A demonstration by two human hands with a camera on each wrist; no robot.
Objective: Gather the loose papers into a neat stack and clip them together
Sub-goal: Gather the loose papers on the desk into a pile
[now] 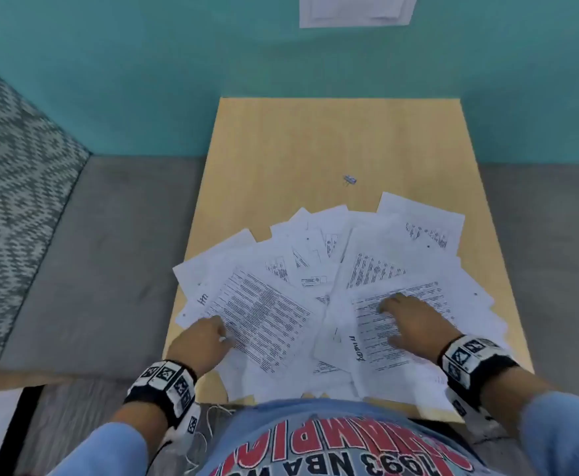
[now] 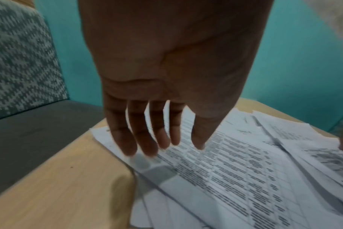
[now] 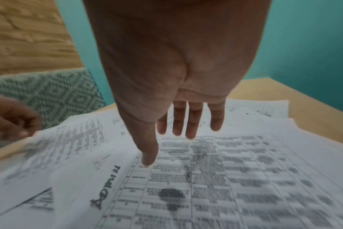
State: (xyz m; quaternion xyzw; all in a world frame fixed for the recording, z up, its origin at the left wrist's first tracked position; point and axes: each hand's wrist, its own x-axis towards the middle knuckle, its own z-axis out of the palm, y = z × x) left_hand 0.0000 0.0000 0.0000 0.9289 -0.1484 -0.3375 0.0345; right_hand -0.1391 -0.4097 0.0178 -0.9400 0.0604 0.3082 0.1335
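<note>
Head view is showing me spreading both hands flat, left hand (image 1: 201, 341) and right hand (image 1: 410, 321), on the fanned papers (image 1: 281, 286) near me, readying to sweep them together, clip (image 1: 349, 179) lying farther off.

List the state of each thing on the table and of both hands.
papers: fanned out loose, overlapping, unclipped
binder clip: lying on the table beyond the papers, untouched
left hand: fingers straight, at the papers' left edge
right hand: fingers spread, on the right sheets
table: holds papers and clip
</note>
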